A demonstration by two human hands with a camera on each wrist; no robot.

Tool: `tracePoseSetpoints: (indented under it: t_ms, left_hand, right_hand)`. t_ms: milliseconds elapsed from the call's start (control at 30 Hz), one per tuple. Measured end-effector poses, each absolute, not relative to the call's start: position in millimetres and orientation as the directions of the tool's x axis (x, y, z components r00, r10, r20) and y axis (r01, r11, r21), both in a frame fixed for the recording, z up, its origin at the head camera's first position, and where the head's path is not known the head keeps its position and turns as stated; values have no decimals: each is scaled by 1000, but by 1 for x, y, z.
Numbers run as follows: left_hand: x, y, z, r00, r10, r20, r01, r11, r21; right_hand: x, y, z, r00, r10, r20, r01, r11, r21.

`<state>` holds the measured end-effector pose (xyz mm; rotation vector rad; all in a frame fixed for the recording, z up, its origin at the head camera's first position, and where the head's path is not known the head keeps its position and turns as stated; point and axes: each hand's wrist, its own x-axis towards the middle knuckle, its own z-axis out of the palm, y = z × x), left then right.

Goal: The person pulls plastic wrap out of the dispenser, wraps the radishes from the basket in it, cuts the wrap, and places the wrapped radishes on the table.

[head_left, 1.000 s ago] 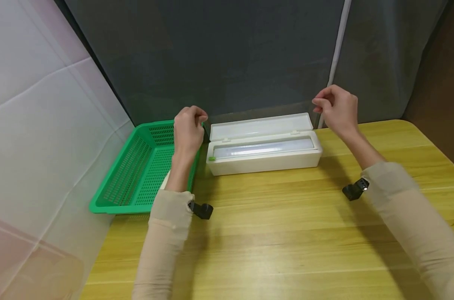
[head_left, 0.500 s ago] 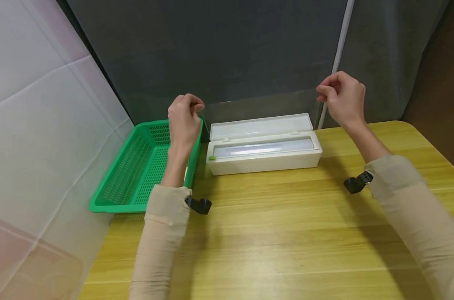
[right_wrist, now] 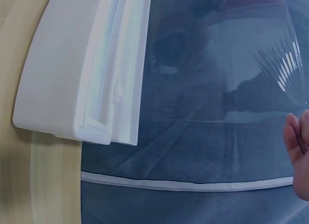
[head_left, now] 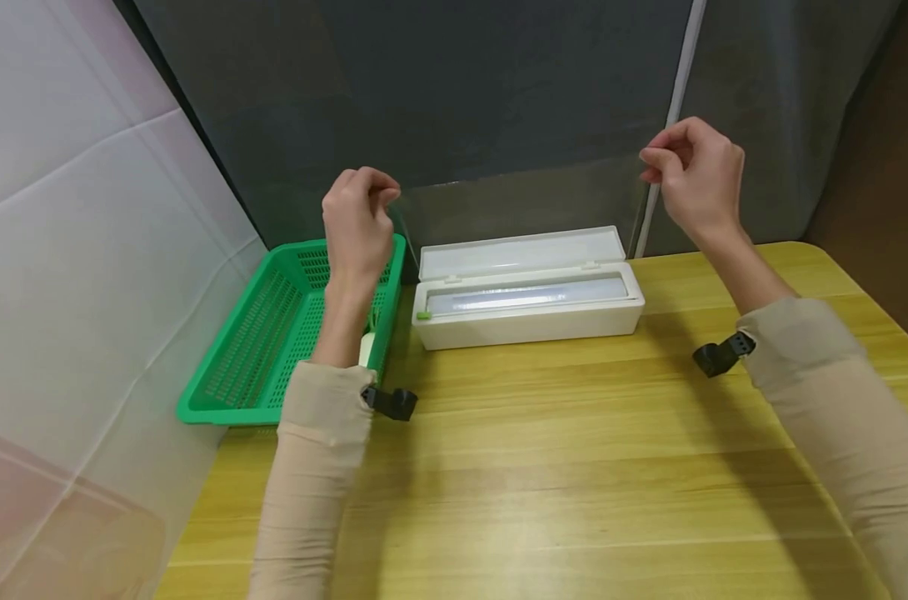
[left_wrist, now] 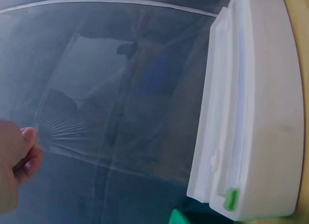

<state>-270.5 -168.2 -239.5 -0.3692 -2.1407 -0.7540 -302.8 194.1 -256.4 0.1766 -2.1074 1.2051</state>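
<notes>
A sheet of clear cling film point(head_left: 521, 200) stretches up from a white film dispenser point(head_left: 529, 329), whose lid point(head_left: 521, 254) stands raised at the back. My left hand point(head_left: 355, 225) pinches the sheet's upper left corner, above the green basket. At the upper right corner, my right hand point(head_left: 700, 179) pinches it between thumb and fingers. In the left wrist view the film point(left_wrist: 116, 98) is taut, with creases fanning out from the fingertips. The right wrist view shows similar bright creases in the film point(right_wrist: 285, 69). A small green slider point(head_left: 423, 316) sits at the dispenser's left end.
To the left, a green perforated basket point(head_left: 236, 417) stands beside the dispenser. Part of a white item with green on it point(head_left: 366, 348) shows inside, mostly behind my left forearm. A dark curtain point(head_left: 499, 83) hangs behind the wooden table point(head_left: 544, 467), and a pale sheet point(head_left: 87, 292) covers the left side.
Both hands have risen and spread slightly apart, drawing more film up out of the dispenser. More of the white item in the basket shows. Dispenser and basket stay where they were.
</notes>
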Motion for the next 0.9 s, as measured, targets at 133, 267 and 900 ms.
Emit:
tracePoseSetpoints:
  t_ms: [133,267,900]
  left_hand:
    - [-271,-169,-236,-602,4,799,506,776,377]
    - [-270,-169,-231,-608,-5,794,494,780,383]
    - [-265,-167,-209,-609,-24,793,481,784,393]
  right_hand:
    - [-302,193,-252,-735,216,643,-447,558,-699]
    - [-301,193,-246,-730,225,645,-452,549,-703]
    - [-297,193,-228,-677,244,694,-502,537,-678]
